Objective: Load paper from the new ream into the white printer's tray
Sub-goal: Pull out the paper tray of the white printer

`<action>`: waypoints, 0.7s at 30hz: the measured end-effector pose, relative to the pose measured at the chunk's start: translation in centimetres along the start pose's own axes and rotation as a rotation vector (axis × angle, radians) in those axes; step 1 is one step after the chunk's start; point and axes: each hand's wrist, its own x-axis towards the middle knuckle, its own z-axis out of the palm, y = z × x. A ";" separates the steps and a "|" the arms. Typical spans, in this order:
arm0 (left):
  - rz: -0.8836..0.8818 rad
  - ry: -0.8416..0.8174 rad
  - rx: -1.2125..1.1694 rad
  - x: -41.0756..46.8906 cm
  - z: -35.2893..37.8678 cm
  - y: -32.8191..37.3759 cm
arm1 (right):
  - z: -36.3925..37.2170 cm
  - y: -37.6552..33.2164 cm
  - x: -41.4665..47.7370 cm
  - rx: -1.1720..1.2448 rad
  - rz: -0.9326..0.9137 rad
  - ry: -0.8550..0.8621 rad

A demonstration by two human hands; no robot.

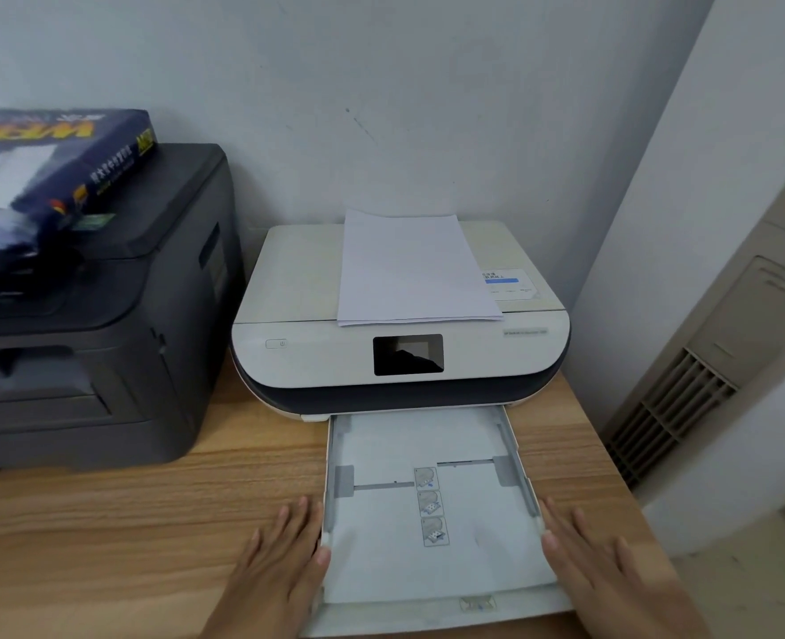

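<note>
The white printer (317, 352) stands on a wooden desk with its paper tray (432, 615) pulled out toward me; the tray floor shows only its guides and printed icons. A thin stack of white paper (413, 269) lies on the printer's lid. The dark blue ream (54, 177), its wrapper torn at the near end, rests on a black printer at the left. My left hand (280, 555) lies flat against the tray's left wall. My right hand (593, 560) lies flat against its right wall. Both hands have straight fingers and hold nothing.
A large black printer (104, 352) fills the desk's left side. The wooden desk (127, 523) ends at the right just past the tray. A wall stands behind, and a beige unit with a vent grille (672, 408) stands to the right.
</note>
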 end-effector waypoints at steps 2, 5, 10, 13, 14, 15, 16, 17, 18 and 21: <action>0.019 0.003 -0.077 -0.2 -0.2 0.0 | 1.2 -0.5 0.1 0.081 -0.014 0.065; -0.003 0.048 -0.130 -0.4 -0.6 0.5 | 2.0 -1.2 -0.1 0.163 0.125 0.136; -0.016 0.044 -0.231 -0.5 -0.2 0.7 | 2.6 -0.4 1.0 0.223 0.140 0.239; -0.022 0.032 -0.266 -0.6 0.0 0.6 | 2.7 -0.5 1.9 0.210 0.155 0.276; -0.028 0.026 -0.271 -0.6 0.0 0.7 | 2.7 -0.7 2.1 0.216 0.172 0.260; -0.038 0.023 -0.279 -0.7 0.0 0.9 | 2.7 -0.8 2.2 0.220 0.180 0.234; -0.046 0.023 -0.288 -0.7 -0.1 1.1 | 2.7 -0.8 2.3 0.215 0.176 0.209; -0.053 0.019 -0.293 -0.7 -0.2 1.2 | 2.7 -0.8 2.4 0.214 0.173 0.194; -0.059 0.015 -0.297 -0.7 -0.2 1.2 | 2.6 -0.8 2.5 0.225 0.167 0.178; -0.060 0.008 -0.276 -0.8 0.0 1.0 | 2.6 -0.2 2.6 0.252 0.157 0.178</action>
